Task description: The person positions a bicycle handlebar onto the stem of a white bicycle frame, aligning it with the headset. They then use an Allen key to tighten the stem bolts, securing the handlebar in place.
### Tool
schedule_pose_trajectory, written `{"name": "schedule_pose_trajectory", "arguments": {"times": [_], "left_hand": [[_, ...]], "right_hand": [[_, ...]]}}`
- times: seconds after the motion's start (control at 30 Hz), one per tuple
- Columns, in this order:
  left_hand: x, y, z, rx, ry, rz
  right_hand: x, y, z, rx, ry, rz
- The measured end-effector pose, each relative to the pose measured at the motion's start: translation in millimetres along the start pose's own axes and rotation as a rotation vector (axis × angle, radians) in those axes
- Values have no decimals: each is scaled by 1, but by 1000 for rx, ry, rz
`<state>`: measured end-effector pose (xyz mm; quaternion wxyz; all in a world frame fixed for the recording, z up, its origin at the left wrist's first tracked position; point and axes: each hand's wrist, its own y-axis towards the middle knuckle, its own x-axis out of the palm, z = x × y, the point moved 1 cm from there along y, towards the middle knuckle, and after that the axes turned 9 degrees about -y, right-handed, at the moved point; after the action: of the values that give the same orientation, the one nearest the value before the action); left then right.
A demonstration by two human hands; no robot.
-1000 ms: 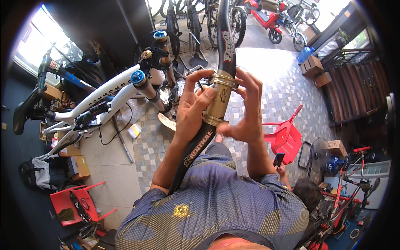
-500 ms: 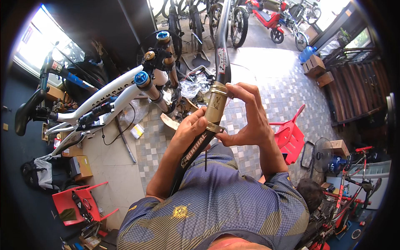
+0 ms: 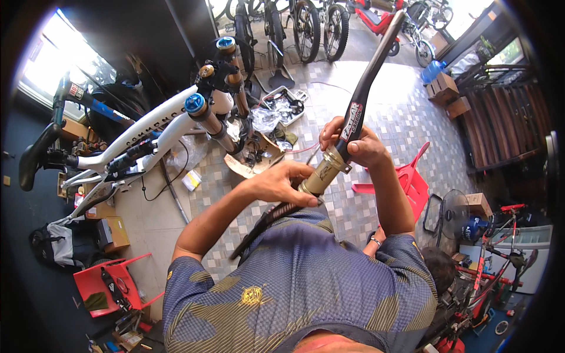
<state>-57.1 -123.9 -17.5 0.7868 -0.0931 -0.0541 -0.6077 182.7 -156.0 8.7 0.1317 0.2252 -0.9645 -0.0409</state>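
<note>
In front of my chest I hold a black bicycle handlebar (image 3: pixel 374 65) on a slant, its far end up and to the right. A gold stem clamp (image 3: pixel 323 174) sits round its middle. My left hand (image 3: pixel 281 183) is closed on the lower end of the gold clamp, thumb along its near side. Just above the clamp, my right hand (image 3: pixel 366 147) wraps the black bar beside a white-and-red sticker. The bar's near end slopes down to the left, under my left wrist and in front of my shirt.
At left stands a white bicycle frame (image 3: pixel 141 134) with a blue-capped fork (image 3: pixel 207 120). A tray of small parts (image 3: pixel 288 106) lies ahead on the tiled floor. Red chairs (image 3: pixel 414 183) stand at right and lower left. Another person's braceleted wrist (image 3: pixel 375 240) shows near my right elbow.
The handlebar has tilted, its far end swinging to the right. My right hand has gone from spread fingers around the gold clamp to a grip on the bar; my left hand has shifted right.
</note>
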Motion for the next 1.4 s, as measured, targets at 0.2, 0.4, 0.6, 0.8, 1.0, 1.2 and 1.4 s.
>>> {"name": "schedule_pose_trajectory", "arguments": {"times": [0.2, 0.4, 0.6, 0.8, 1.0, 1.2, 1.4], "left_hand": [[-46, -2, -55, 147, 303, 435], [-31, -6, -107, -4, -311, 798], [-16, 65, -103, -122, -774, 615], [-97, 151, -79, 197, -855, 587], [-123, 161, 3, 429, -640, 546], [-136, 148, 54, 603, -557, 479], [-111, 132, 78, 729, -438, 530]], "right_hand": [[10, -31, -4, 28, -371, 119], [31, -48, 11, -53, -657, 379], [19, -36, 60, -276, -1182, 704], [-7, 33, 94, -453, -1166, 902], [14, 56, 73, -558, -1133, 917], [21, 82, 46, -623, -1176, 863], [38, 69, 22, -652, -1219, 818]]}}
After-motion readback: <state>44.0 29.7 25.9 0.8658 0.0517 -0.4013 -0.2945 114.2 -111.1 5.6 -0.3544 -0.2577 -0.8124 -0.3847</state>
